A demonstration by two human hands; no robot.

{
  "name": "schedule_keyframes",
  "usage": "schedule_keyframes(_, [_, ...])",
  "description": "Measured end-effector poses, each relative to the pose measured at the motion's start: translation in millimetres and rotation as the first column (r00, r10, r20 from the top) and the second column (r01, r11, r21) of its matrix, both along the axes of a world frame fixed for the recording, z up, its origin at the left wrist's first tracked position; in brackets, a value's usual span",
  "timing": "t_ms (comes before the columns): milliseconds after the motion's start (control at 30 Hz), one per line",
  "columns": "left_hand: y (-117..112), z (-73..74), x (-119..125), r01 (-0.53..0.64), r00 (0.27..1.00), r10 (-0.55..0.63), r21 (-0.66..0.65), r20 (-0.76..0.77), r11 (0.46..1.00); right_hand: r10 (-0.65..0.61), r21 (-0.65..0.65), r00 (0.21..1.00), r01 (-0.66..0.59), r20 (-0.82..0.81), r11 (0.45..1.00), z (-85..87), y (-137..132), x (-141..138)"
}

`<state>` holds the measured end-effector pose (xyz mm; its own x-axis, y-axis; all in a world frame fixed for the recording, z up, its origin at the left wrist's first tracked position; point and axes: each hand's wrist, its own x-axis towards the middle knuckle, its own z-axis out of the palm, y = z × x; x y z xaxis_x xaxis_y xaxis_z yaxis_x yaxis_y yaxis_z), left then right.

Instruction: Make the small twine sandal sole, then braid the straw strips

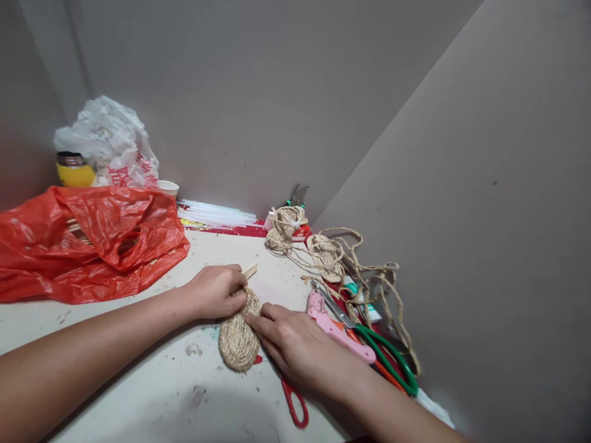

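Note:
A coiled rope sole, long and rounded like a shoe sole, lies on the pale table. My left hand is closed at its far end, with thin pale sticks poking out beyond the fingers. Its fingertips rest against the sole's upper part and hide some of it. From the right, my right hand grips the sole's narrow middle, fingertips on its edge. Red-handled scissors lie just below that hand, their blades mostly hidden.
Green-handled scissors and a pink glue gun lie at right. Behind them are loose rope, another coiled rope piece and a rope bundle. A red plastic bag covers the left; clear glue sticks lie by the wall.

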<state>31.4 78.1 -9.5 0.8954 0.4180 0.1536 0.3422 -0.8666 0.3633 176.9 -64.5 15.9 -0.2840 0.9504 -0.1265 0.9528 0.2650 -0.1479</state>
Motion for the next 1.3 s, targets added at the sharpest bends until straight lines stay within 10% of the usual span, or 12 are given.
schedule_keyframes(867, [23.4,-16.1,-6.4,0.027,0.992,0.043,-0.537,0.117,0.843,0.074,0.113,0.997,-0.076,0.026,0.991,-9.2,12.9,-3.8])
schedule_keyframes(1167, [12.9,9.7,-10.8,-0.298,0.92,0.286,0.003,0.269,0.955,0.034,0.065,0.999,-0.034,0.008,0.997,-7.0,13.2,-7.8])
schedule_keyframes(1300, [3.7,25.6,-13.6,-0.182,0.983,0.18,-0.149,-0.025,0.972,0.012,0.03,0.999,-0.011,-0.051,0.999,-3.9,9.6,-8.3])
